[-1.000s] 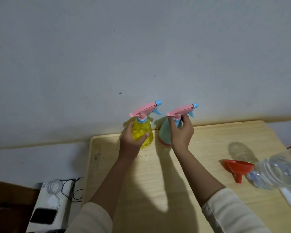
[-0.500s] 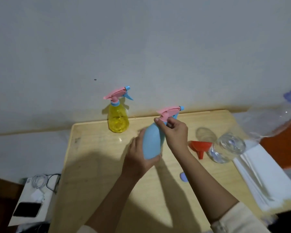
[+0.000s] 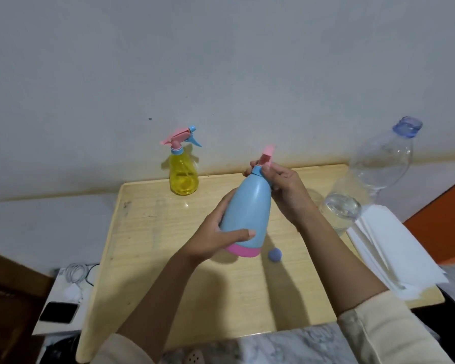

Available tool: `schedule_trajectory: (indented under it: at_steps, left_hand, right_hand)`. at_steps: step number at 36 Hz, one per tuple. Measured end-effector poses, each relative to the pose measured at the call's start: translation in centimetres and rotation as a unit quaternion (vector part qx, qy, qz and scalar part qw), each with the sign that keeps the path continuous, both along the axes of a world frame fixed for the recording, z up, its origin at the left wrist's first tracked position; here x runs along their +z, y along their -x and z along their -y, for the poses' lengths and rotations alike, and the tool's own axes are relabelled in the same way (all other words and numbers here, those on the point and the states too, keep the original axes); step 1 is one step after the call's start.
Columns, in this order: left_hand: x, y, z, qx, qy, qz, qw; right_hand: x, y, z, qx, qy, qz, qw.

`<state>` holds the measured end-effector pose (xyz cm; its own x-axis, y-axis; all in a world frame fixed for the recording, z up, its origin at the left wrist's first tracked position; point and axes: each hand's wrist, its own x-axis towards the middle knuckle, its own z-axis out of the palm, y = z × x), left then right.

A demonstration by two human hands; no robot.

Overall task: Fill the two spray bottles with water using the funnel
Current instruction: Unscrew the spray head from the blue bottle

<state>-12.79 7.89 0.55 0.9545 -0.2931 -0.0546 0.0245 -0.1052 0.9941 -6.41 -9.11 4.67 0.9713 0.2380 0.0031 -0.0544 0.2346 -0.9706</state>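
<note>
The left hand (image 3: 210, 240) grasps the lower body of the blue spray bottle (image 3: 247, 206), with the thumb laid across the front just above the base and the fingers wrapped round the far side. The right hand (image 3: 286, 193) is curled round the bottle's neck, its fingertips pinching the blue collar under the pink spray head (image 3: 268, 153). The bottle is held in the air above the middle of the wooden table (image 3: 147, 232), tilted so that its top leans away from the person and a little to the right. Its body is opaque pale blue and pear-shaped, widening toward a pink band around the bottom. The pink head sticks up past the right fingers, and its nozzle is hidden from this angle. On the table just beside the bottle's base lies a small blue cap (image 3: 274, 254). The yellow spray bottle (image 3: 183, 177), translucent, with a pink head, blue collar and blue nozzle, stands upright at the far edge near the wall, well apart from both hands. To the right is a clear plastic bottle (image 3: 378, 164) with an uncapped blue-tinted neck, next to a stack of white sheets (image 3: 394, 253). Off the table's left side, a phone (image 3: 58, 312) and coiled cables (image 3: 75, 271) rest on a white surface.
</note>
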Motion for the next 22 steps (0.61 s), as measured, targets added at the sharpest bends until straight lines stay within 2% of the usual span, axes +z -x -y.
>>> schedule_trajectory:
  at_steps: [2, 4, 6, 8, 10, 12, 14, 16, 18, 20, 22]
  left_hand:
    - [0.0, 0.4, -0.1, -0.001, 0.02, 0.005, 1.0]
    - [-0.1, 0.8, -0.1, 0.01, 0.006, 0.01, 1.0]
    - [-0.1, 1.2, 0.0, 0.02, -0.019, 0.01, 1.0]
    - [0.1, 1.5, 0.2, 0.023, -0.048, 0.016, 0.998]
    - [0.3, 1.6, 0.4, 0.028, -0.078, 0.025, 0.996]
    - [0.7, 1.6, 0.4, 0.034, -0.099, 0.038, 0.994]
    - [1.0, 1.6, 0.4, 0.038, -0.108, 0.048, 0.992]
    - [1.3, 1.6, 0.2, 0.04, -0.106, 0.055, 0.992]
    - [1.6, 1.6, 0.0, 0.043, -0.095, 0.061, 0.993]
    - [1.7, 1.5, -0.2, 0.05, -0.087, 0.063, 0.993]
    - [1.8, 1.5, -0.4, 0.059, -0.084, 0.061, 0.993]
  right_hand:
    - [0.2, 0.4, 0.2, 0.07, -0.069, -0.03, 0.995]
    - [0.2, 0.8, 0.2, 0.1, -0.111, -0.069, 0.986]
    - [0.2, 1.3, -0.3, 0.089, -0.08, -0.083, 0.989]
    - [0.1, 1.7, -1.5, 0.001, 0.005, -0.081, 0.997]
    - [0.1, 2.2, -2.9, -0.138, 0.067, -0.07, 0.986]
    - [0.1, 2.4, -3.8, -0.256, 0.065, -0.058, 0.963]
    - [0.4, 2.5, -4.0, -0.309, 0.027, -0.06, 0.949]
    - [0.6, 2.6, -3.7, -0.28, -0.016, -0.06, 0.958]
    - [0.7, 2.8, -3.4, -0.187, -0.066, -0.043, 0.979]
    - [0.8, 2.8, -3.1, -0.117, -0.119, -0.033, 0.985]
    - [1.1, 2.4, -3.2, -0.109, -0.125, -0.029, 0.986]
